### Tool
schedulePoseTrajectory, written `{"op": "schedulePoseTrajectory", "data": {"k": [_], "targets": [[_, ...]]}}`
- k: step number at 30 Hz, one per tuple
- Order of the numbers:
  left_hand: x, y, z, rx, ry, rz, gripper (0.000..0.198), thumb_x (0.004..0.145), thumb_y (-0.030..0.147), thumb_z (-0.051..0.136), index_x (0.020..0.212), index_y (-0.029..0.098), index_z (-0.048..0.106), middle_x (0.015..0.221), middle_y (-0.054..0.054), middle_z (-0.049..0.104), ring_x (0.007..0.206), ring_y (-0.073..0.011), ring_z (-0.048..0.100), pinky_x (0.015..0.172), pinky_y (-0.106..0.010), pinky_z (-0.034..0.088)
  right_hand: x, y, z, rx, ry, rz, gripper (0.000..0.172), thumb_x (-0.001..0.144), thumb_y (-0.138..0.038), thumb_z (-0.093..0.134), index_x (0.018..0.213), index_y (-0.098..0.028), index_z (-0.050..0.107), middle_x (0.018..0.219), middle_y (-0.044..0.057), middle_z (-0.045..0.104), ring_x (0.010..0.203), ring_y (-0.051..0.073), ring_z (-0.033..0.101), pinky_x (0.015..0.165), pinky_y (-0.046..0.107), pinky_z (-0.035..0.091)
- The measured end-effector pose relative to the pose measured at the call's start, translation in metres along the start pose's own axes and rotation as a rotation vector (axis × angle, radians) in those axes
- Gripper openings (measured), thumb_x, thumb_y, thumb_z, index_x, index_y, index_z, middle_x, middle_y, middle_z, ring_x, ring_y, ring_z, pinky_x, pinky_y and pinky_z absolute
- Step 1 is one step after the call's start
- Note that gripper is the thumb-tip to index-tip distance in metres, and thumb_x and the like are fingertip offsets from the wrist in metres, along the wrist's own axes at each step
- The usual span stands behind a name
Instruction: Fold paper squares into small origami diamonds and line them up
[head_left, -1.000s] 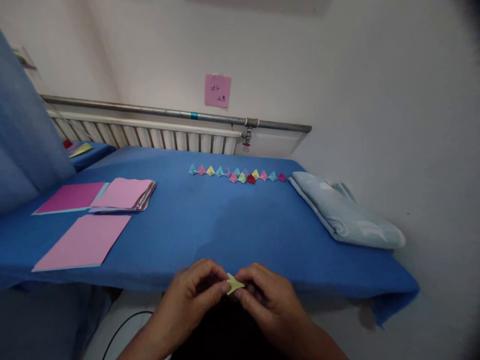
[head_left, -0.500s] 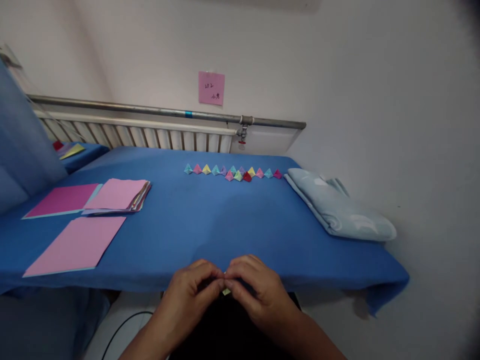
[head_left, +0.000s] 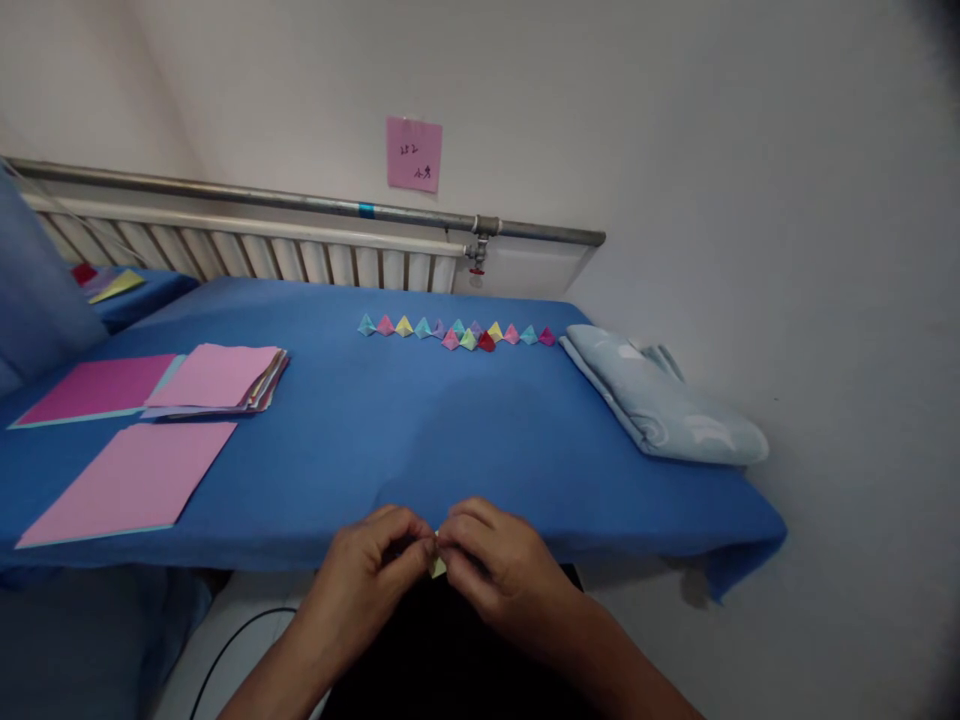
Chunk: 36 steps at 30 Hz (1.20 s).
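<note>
left hand (head_left: 365, 572) and right hand (head_left: 501, 562) both pinch paper (head_left: 438, 569), which pokes out at six o'clock; long axis hidden, neither nearer!

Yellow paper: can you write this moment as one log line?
left hand: pinching yellow paper | right hand: pinching it too | paper shapes: on blue cloth

Blue cloth (head_left: 337, 430) beneath origami (head_left: 486, 342), papers (head_left: 214, 376), blanket (head_left: 652, 395)

Holds left hand (head_left: 367, 562) and right hand (head_left: 510, 560) close together, bends fingers (head_left: 471, 530), pinches between thumbs (head_left: 411, 564) and fingertips (head_left: 445, 536), angles both forearms (head_left: 289, 645) inward.
</note>
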<state>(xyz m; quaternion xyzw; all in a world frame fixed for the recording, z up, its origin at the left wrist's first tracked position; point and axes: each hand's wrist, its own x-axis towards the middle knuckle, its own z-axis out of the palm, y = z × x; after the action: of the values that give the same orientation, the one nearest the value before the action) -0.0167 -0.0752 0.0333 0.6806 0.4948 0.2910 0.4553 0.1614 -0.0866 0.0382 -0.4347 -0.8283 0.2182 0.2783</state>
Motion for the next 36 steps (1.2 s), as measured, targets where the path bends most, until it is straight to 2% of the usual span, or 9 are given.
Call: {"op": "schedulePoseTrajectory", "data": {"k": [7,11,18,22,30,36], "targets": [[0.001,-0.005,-0.001,-0.054,0.003,-0.062,0.022,0.085,0.038,0.048,0.076,0.022,0.061,0.07,0.003,0.058,0.068,-0.0137,0.052,0.064,-0.024,0.041,-0.002,0.005,-0.001,0.003,0.014,0.023,0.014,0.081,-0.007,0.048,0.079,-0.018,0.056,0.077,0.001,0.057,0.071,0.013,0.051,0.064,0.024,0.039],[0.002,-0.01,0.0,-0.101,-0.014,-0.057,0.023,0.085,0.04,0.048,0.079,0.021,0.061,0.072,0.002,0.057,0.071,-0.0142,0.052,0.066,-0.025,0.042,-0.002,0.008,0.002,0.043,0.045,0.055,0.006,0.084,-0.014,0.053,0.081,-0.018,0.056,0.076,0.0,0.057,0.07,0.013,0.052,0.064,0.024,0.038],[0.01,-0.022,0.005,-0.093,0.064,-0.014,0.022,0.084,0.039,0.05,0.081,0.021,0.061,0.069,0.003,0.056,0.066,-0.0128,0.05,0.063,-0.024,0.04,0.004,0.019,0.011,0.031,0.125,0.109,0.009,0.087,-0.019,0.052,0.079,-0.018,0.056,0.074,0.0,0.058,0.068,0.013,0.052,0.063,0.024,0.037],[0.021,-0.026,0.008,-0.105,0.114,0.019,0.021,0.084,0.037,0.05,0.078,0.02,0.061,0.068,0.002,0.057,0.066,-0.0128,0.051,0.063,-0.024,0.041,0.009,0.028,0.016,0.018,0.122,0.122,0.009,0.085,-0.014,0.052,0.079,-0.018,0.057,0.073,-0.001,0.057,0.066,0.012,0.052,0.062,0.023,0.037],[0.032,-0.039,0.014,-0.22,0.076,-0.023,0.021,0.082,0.038,0.051,0.079,0.02,0.06,0.074,0.0,0.062,0.069,-0.0141,0.056,0.067,-0.028,0.047,0.011,0.04,0.02,0.034,0.1,0.185,0.011,0.083,-0.01,0.052,0.077,-0.018,0.057,0.071,-0.002,0.057,0.064,0.011,0.051,0.061,0.022,0.036],[0.034,-0.037,0.016,-0.27,0.094,-0.044,0.021,0.081,0.04,0.051,0.077,0.02,0.058,0.071,0.001,0.06,0.067,-0.0136,0.057,0.066,-0.027,0.049,0.01,0.045,0.022,0.07,0.103,0.205,0.012,0.081,-0.009,0.051,0.076,-0.018,0.057,0.068,-0.003,0.056,0.061,0.01,0.049,0.059,0.021,0.036]]}}
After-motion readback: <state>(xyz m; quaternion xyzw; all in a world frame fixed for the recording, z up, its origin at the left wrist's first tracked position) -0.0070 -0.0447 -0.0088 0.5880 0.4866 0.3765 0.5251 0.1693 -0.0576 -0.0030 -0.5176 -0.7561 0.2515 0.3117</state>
